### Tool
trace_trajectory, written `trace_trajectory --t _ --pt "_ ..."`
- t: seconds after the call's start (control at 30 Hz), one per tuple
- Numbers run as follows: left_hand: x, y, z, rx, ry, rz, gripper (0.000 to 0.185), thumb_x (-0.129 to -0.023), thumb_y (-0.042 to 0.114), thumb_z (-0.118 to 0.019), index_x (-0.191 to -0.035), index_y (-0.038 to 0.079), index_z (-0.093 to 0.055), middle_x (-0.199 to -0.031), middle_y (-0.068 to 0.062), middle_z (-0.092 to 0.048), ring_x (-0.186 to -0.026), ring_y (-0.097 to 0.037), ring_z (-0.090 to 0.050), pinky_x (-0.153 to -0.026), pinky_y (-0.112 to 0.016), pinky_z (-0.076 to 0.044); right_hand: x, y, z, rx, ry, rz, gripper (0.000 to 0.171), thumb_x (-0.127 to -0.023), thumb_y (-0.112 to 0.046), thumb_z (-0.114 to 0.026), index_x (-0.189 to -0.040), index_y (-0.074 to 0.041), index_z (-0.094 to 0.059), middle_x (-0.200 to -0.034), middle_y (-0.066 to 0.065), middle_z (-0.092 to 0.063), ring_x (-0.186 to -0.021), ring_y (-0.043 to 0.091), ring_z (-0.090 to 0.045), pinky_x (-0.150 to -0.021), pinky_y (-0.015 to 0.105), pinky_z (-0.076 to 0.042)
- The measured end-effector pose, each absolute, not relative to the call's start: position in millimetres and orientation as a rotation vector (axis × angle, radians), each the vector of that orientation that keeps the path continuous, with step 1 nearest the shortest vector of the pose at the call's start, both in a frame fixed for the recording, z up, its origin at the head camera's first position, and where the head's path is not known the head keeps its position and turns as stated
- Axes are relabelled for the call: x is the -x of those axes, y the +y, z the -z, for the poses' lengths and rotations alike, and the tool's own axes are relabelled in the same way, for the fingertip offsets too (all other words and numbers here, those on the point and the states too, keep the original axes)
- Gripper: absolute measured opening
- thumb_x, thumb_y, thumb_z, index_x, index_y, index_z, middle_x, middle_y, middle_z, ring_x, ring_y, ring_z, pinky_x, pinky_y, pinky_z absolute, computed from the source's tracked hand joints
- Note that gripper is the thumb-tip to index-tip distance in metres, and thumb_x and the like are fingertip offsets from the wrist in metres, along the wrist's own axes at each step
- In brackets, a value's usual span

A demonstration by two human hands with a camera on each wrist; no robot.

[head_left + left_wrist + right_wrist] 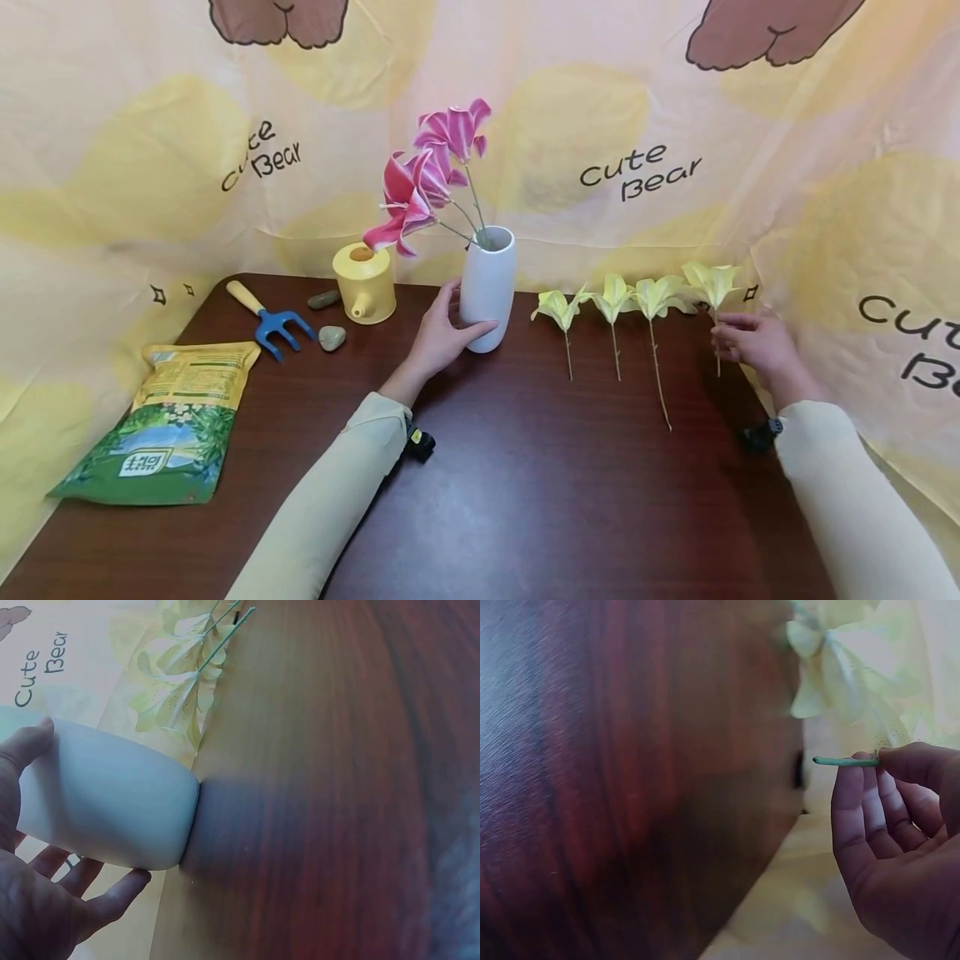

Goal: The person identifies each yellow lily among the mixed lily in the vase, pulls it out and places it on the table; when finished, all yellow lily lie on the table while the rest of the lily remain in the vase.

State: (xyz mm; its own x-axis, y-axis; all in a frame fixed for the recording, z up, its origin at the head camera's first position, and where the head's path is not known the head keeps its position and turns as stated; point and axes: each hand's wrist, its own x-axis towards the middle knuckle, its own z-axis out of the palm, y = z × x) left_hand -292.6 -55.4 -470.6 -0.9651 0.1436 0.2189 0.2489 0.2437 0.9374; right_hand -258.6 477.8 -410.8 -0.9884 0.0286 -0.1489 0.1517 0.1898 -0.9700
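Sleeved arms reach out: left hand (435,337) cups the white vase (487,287), right hand (753,343) pinches a yellow lily's stem (845,760).

Your open lane is the bare table (540,483) front and centre. Vase (487,287) blocks the middle back; three yellow flowers (615,300) lie right of it; watering can (365,283), rake (266,321), bag (168,425) crowd the left.

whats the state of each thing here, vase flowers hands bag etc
white vase: upright on table, gripped by left hand
pink flowers: standing in vase
rightmost yellow flower: stem pinched by right hand
three other yellow flowers: lying flat in a row
yellow watering can: upright
blue hand rake: lying flat
bag: lying flat
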Motion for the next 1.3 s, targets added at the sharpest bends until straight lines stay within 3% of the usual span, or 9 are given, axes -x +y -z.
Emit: trace_trajectory --t 0.23,0.6,0.83,1.1,1.2,1.3 --pt "291.9 -57.8 467.4 0.388 -2.422 1.83 0.094 -0.09 0.037 -0.097 -0.167 0.024 -0.044 -0.161 -0.012 -0.059 -0.149 -0.038 -0.061 -0.126 -0.061 -0.051 260.0 479.8 430.3 -0.189 2.422 1.73 0.048 -0.114 0.001 -0.052 -0.097 -0.04 -0.071 -0.088 -0.021 -0.077 -0.081 0.0 -0.075 -0.075 0.023 -0.068" --pt "293.8 -62.4 468.0 0.416 -2.417 1.854 0.092 -0.09 0.036 -0.097 -0.165 0.024 -0.046 -0.158 -0.014 -0.062 -0.149 -0.037 -0.061 -0.126 -0.061 -0.05 262.6 479.1 450.0 -0.23 2.372 1.695 0.038 -0.115 -0.001 -0.054 -0.107 -0.036 -0.067 -0.089 -0.021 -0.078 -0.086 0.001 -0.077 -0.079 0.023 -0.068" --pt "293.7 -64.0 467.1 0.423 -2.409 1.866 0.09 -0.09 0.034 -0.097 -0.164 0.023 -0.048 -0.156 -0.015 -0.062 -0.148 -0.038 -0.062 -0.125 -0.063 -0.05 263.6 481.3 457.7 -0.277 2.317 1.752 0.045 -0.114 -0.002 -0.057 -0.094 -0.039 -0.074 -0.088 -0.02 -0.079 -0.083 0.003 -0.079 -0.077 0.022 -0.068" --pt "291.8 -62.9 465.1 0.427 -2.414 1.833 0.089 -0.09 0.029 -0.097 -0.164 0.02 -0.048 -0.152 -0.017 -0.064 -0.145 -0.04 -0.064 -0.124 -0.064 -0.051 260.0 484.9 462.7 -0.272 2.326 1.791 0.044 -0.113 -0.001 -0.058 -0.093 -0.037 -0.074 -0.09 -0.02 -0.08 -0.083 0.003 -0.079 -0.078 0.023 -0.069" --pt "291.9 -63.6 466.0 0.439 -2.422 1.821 0.088 -0.091 0.029 -0.096 -0.164 0.02 -0.048 -0.152 -0.017 -0.064 -0.145 -0.04 -0.064 -0.123 -0.064 -0.052 257.2 485.0 462.6 -0.273 2.33 1.82 0.036 -0.114 -0.001 -0.056 -0.102 -0.029 -0.076 -0.091 -0.021 -0.079 -0.085 0.001 -0.079 -0.078 0.024 -0.069" --pt "290.3 -67.3 466.2 0.453 -2.441 1.803 0.086 -0.092 0.029 -0.095 -0.164 0.02 -0.049 -0.152 -0.016 -0.065 -0.143 -0.039 -0.066 -0.123 -0.065 -0.052 253.3 483.3 460.9 -0.28 2.403 1.784 0.022 -0.115 -0.004 -0.054 -0.127 -0.005 -0.072 -0.092 -0.022 -0.078 -0.086 0.0 -0.078 -0.079 0.024 -0.069"
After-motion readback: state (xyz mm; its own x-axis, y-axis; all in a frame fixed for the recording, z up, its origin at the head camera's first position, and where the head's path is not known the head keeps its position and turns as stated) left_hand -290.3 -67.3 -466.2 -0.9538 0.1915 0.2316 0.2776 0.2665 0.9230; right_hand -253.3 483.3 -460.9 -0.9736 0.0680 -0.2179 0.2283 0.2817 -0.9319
